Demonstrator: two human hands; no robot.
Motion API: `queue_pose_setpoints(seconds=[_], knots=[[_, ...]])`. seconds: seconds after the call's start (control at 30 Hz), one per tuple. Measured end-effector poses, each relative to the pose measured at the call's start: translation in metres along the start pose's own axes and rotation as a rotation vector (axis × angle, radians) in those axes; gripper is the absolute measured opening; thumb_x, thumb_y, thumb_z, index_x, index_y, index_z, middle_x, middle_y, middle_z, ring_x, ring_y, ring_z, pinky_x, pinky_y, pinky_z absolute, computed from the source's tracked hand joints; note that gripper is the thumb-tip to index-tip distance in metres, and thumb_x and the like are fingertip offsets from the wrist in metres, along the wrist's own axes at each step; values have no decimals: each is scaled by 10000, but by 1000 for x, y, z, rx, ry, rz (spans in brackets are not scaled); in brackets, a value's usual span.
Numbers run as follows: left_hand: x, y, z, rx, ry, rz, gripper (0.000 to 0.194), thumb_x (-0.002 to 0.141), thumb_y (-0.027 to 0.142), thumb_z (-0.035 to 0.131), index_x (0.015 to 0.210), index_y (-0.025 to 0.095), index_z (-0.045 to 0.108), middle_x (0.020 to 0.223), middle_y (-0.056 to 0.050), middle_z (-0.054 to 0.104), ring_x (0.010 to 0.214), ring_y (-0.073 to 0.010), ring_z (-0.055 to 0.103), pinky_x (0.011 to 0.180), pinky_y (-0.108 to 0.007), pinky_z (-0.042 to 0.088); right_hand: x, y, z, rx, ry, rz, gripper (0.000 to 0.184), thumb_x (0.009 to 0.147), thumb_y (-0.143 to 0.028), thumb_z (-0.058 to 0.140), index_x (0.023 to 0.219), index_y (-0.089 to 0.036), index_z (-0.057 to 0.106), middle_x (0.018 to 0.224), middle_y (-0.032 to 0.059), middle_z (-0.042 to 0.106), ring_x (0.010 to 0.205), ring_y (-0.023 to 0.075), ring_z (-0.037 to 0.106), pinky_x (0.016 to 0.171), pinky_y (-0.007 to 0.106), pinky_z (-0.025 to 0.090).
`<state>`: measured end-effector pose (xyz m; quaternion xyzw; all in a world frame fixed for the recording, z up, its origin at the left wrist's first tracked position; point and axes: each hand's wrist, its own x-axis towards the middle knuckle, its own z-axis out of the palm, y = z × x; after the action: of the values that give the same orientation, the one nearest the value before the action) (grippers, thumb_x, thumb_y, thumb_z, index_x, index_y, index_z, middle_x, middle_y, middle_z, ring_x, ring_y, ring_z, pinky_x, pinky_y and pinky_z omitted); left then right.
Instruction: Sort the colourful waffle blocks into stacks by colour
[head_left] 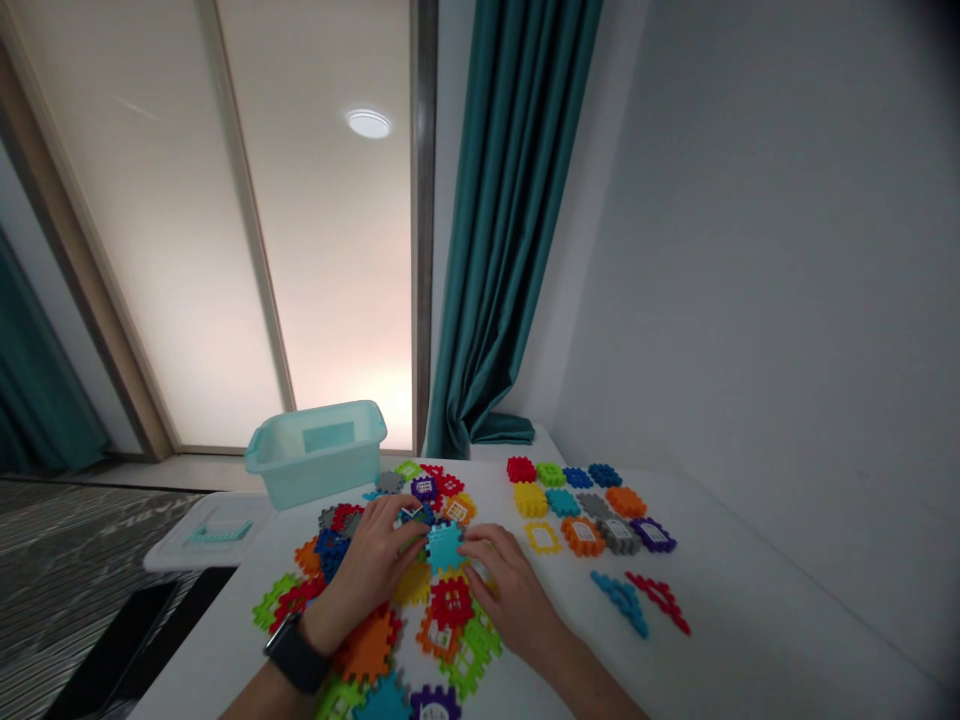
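A light blue toothed tile [445,547] is between my two hands, above a heap of similar interlocking plastic tiles. The fingers of my right hand [511,592] are closed at its right edge. My left hand [377,562], with a black watch on the wrist, has its fingers curled around a dark blue tile [418,514], just left of the light blue one. Below lie a red tile [451,602], a yellow tile [411,584] and a large orange tile [367,645]. The undersides of both hands are hidden.
Sorted tiles stand in rows at the right, including a yellow stack [530,499]. Blue [621,602] and red [660,602] strips lie in front of them. A turquoise bin [322,455] stands at the back left, beside its clear lid [210,530] near the table edge.
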<state>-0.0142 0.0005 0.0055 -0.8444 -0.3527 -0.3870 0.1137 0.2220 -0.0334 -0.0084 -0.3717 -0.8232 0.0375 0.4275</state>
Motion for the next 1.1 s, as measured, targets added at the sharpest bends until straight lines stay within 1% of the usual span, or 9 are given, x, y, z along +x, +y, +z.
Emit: queue_pose_setpoints(seconds=[0.2,0.4,0.47,0.53,0.63,0.77,0.9,1.0,1.1], knots=[[1,1,-3,-13,19,50,186,997,202,522,963,211,705,1119,-118,633,1036,-275,599,875,-451,507,1,2,-2,-6,2,-52,255,912,-80,536,1077,-255,620,1187,77,673,1108,236,638,960,435,550],[2,7,-10,-73,-86,-23,223,966,158,509,1076,230,690,1175,-111,628,1092,-272,599,938,-455,505,2,0,-4,-13,1,-43,259,912,-92,547,1099,-259,613,1144,75,684,1075,246,642,924,448,558],[2,10,-12,-105,-134,-47,286,909,167,584,1176,239,656,1245,-116,601,1158,-291,577,993,-477,490,2,0,-5,-17,15,-42,255,918,-99,539,1102,-260,614,1148,78,682,1073,249,641,920,454,558],[1,12,-13,-134,-169,-65,434,824,202,699,1248,243,613,1309,-121,566,1214,-316,546,1035,-495,473,2,0,-5,-18,32,-44,252,922,-104,532,1102,-260,615,1147,81,683,1067,250,643,916,456,559],[0,12,-12,-165,-181,-89,542,745,211,788,1250,242,594,1331,-119,549,1237,-325,531,1059,-502,463,2,1,-4,-20,37,-46,251,922,-111,534,1112,-255,613,1145,84,691,1064,251,646,914,458,555],[-1,13,-9,-249,-185,-123,489,760,198,774,1216,239,603,1333,-121,534,1249,-314,528,1072,-488,459,3,5,-7,-49,38,-84,225,954,-154,541,1135,-260,625,1167,78,706,1064,244,653,942,465,532],[1,18,-7,-400,-222,-199,243,867,241,696,1105,240,648,1328,-109,523,1264,-288,526,1079,-462,461,4,8,-10,-14,68,-106,181,996,-196,523,1091,-268,660,1125,55,728,1037,223,666,991,465,495],[2,21,-4,-468,-258,-236,83,907,237,652,989,234,662,1297,-92,541,1248,-268,536,1076,-443,465,5,7,-8,122,125,37,146,998,-249,525,984,-240,670,987,58,734,956,220,671,901,411,534],[1,23,-1,-484,-259,-255,11,903,216,640,893,220,641,1260,-85,566,1212,-258,558,1055,-428,478,8,5,-3,291,147,213,191,982,-315,536,863,-217,649,917,62,700,907,214,667,830,356,558]])
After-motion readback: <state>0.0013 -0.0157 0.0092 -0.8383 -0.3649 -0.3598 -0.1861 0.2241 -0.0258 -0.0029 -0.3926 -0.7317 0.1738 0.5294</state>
